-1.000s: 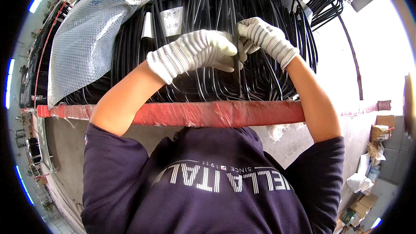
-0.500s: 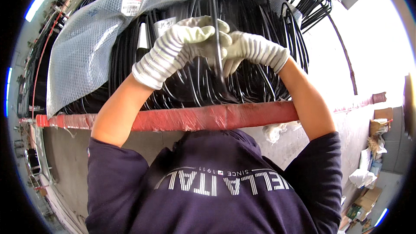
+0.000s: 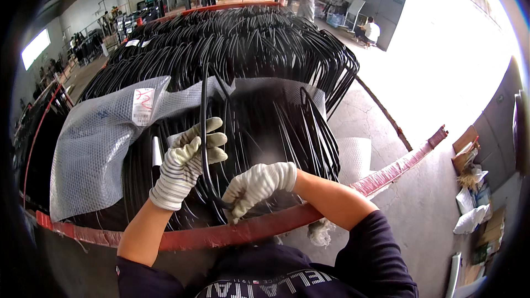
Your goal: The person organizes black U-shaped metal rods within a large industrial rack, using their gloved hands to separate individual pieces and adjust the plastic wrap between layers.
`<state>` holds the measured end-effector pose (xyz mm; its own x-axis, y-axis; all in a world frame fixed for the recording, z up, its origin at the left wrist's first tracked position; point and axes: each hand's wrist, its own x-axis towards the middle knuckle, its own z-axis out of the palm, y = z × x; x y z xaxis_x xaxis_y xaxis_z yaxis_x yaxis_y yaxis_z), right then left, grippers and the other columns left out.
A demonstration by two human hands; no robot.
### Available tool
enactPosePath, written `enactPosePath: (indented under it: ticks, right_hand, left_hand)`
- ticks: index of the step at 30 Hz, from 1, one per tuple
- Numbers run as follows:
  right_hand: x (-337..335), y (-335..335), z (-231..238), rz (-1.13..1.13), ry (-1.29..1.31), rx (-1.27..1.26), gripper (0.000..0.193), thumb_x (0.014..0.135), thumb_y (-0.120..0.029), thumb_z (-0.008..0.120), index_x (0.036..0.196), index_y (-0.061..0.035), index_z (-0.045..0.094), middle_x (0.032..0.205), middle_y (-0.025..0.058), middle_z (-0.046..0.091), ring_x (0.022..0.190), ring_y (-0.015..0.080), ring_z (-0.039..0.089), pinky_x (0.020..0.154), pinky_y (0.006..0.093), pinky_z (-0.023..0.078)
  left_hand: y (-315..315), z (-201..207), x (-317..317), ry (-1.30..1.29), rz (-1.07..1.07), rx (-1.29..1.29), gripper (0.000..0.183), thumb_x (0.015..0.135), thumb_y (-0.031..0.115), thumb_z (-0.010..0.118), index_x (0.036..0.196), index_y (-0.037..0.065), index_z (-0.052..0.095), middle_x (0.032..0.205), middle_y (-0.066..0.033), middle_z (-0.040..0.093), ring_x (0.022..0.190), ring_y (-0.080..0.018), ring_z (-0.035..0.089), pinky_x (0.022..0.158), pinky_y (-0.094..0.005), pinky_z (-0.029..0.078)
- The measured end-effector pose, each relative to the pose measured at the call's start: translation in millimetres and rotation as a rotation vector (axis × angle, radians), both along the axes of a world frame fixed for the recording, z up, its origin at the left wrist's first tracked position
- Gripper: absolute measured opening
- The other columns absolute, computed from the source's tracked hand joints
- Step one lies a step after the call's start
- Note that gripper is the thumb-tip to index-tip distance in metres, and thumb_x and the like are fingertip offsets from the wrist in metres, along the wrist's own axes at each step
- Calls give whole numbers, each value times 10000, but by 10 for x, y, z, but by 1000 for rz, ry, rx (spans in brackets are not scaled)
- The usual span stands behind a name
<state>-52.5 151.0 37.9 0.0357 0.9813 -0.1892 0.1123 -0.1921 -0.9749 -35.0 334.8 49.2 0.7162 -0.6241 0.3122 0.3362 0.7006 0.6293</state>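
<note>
A bent black tube frame (image 3: 204,99) stands upright in front of me, its lower end near the red wrapped bar. My left hand (image 3: 185,168), in a striped white glove, is closed around the frame's left upright, with fingertips showing to the right of the tube. Lower down, my right hand (image 3: 259,185), in a matching glove, grips the frame's bottom bend; the palm hides part of that hold. Behind both hands are densely packed black tube frames (image 3: 259,132) of the same kind.
Bubble wrap (image 3: 91,160) with a white label (image 3: 143,105) lies over the pile's left part. The red wrapped bar (image 3: 221,237) crosses between the pile and my body. Several people work at the back; one person (image 3: 369,30) crouches. Bags and cardboard (image 3: 472,218) line the right.
My view has tilted up, showing more of the pile and room. My hands have separated: the left remains higher, while the right has moved down to the frame's lower end.
</note>
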Motion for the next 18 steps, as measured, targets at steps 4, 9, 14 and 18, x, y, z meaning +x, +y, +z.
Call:
enactPosePath:
  ticks: [4, 9, 14, 18]
  right_hand:
    - [-65, 42, 78, -73, -104, 43, 197, 846, -176, 596, 942, -6, 615, 795, 4, 627, 779, 68, 546, 706, 237, 443]
    - [-319, 18, 517, -361, -553, 247, 134, 772, -136, 674, 870, -49, 650, 740, 45, 653, 674, 111, 614, 592, 236, 481]
    - [-446, 42, 887, -457, -738, 336, 120, 745, -17, 635, 853, -69, 639, 669, 24, 602, 617, 86, 578, 561, 221, 466]
    - [-318, 212, 1150, -385, -699, 466, 137, 787, -28, 587, 924, -36, 582, 694, 12, 597, 581, 78, 548, 523, 213, 448]
  left_hand:
    - [24, 48, -3, -59, 9, -40, 503, 853, 131, 560, 1271, -67, 361, 1099, -218, 570, 931, -333, 611, 858, -434, 491]
    - [-14, 130, -59, -204, 141, 61, 676, 819, 241, 609, 1332, -30, 262, 1173, -187, 541, 1071, -291, 548, 954, -435, 420]
    - [-52, 148, -110, -226, 232, 247, 608, 769, 215, 660, 1267, -15, 398, 1176, -163, 542, 1062, -253, 553, 946, -393, 431]
    - [210, -744, 384, -923, 735, 606, 425, 814, 130, 561, 1201, -1, 445, 1127, -113, 553, 1040, -212, 540, 921, -328, 435]
